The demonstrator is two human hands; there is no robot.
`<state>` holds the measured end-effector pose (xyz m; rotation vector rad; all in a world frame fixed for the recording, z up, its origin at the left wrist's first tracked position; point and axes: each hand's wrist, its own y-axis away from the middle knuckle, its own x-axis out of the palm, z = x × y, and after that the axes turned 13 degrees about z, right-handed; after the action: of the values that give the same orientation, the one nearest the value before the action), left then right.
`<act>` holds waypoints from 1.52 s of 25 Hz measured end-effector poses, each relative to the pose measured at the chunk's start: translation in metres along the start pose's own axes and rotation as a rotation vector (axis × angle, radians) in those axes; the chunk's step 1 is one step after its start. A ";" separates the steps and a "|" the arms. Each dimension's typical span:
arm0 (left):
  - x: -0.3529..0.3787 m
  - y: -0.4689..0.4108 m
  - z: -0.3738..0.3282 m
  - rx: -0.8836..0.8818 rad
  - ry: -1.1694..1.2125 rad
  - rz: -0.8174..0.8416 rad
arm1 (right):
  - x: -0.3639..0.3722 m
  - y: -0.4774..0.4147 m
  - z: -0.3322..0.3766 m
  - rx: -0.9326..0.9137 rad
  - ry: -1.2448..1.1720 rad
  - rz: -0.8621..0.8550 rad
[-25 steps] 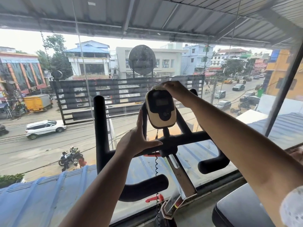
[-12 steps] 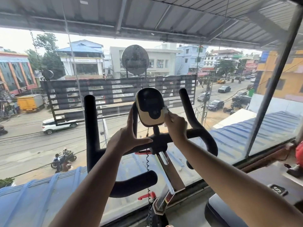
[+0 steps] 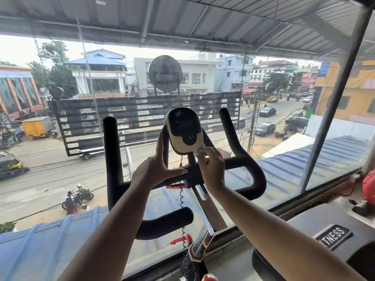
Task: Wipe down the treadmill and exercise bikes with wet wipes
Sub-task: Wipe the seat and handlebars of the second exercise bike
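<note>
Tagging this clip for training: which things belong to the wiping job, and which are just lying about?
Job: wet wipe, pinched by right hand; bike display, touched by the wipe; handlebars, touched by left hand.
Lying about: coiled cable; red object by the window.

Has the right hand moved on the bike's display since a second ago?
Yes. The right hand with the white wet wipe went from the top of the cream-and-black oval console down to its lower right edge.
</note>
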<state>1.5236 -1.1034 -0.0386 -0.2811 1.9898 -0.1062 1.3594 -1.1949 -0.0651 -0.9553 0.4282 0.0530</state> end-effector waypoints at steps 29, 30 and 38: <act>-0.001 0.004 -0.002 -0.019 0.002 -0.006 | -0.003 -0.030 -0.004 -0.342 0.167 0.049; -0.001 0.004 -0.002 -0.018 0.005 -0.008 | -0.001 -0.033 -0.007 -0.273 0.115 0.028; 0.000 0.003 -0.002 -0.024 -0.029 -0.009 | 0.011 -0.026 -0.001 -0.539 0.258 0.334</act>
<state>1.5218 -1.1010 -0.0386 -0.3060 1.9627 -0.0835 1.3750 -1.2125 -0.0490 -1.4185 0.8361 0.3656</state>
